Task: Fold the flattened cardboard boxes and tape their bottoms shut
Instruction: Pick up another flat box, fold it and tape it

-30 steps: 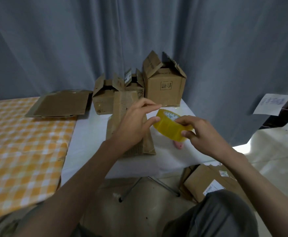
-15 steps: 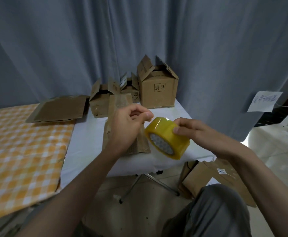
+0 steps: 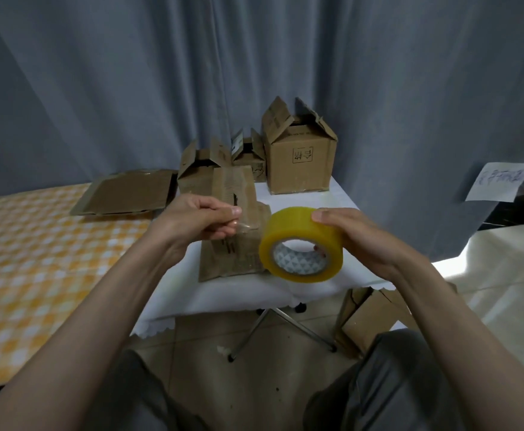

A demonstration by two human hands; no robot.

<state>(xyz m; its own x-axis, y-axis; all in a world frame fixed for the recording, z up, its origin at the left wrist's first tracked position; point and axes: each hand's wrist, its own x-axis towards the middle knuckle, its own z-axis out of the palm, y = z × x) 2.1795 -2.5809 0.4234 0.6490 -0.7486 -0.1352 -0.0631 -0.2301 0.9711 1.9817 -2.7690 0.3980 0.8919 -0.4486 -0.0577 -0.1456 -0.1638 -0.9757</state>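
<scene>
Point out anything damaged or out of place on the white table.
The flattened cardboard box lying mid-table looks worn: creased, with torn slits and old tape residue. Nothing else stands out; the tape roll looks intact.

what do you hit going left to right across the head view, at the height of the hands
checked orange cloth → left hand, pinching the pulled tape end → yellow tape roll → right hand, gripping the roll → grey curtain

A makeshift packing corner: grey curtain (image 3: 130, 88) (floor-length), cloth-covered folding table (image 3: 223, 300).
</scene>
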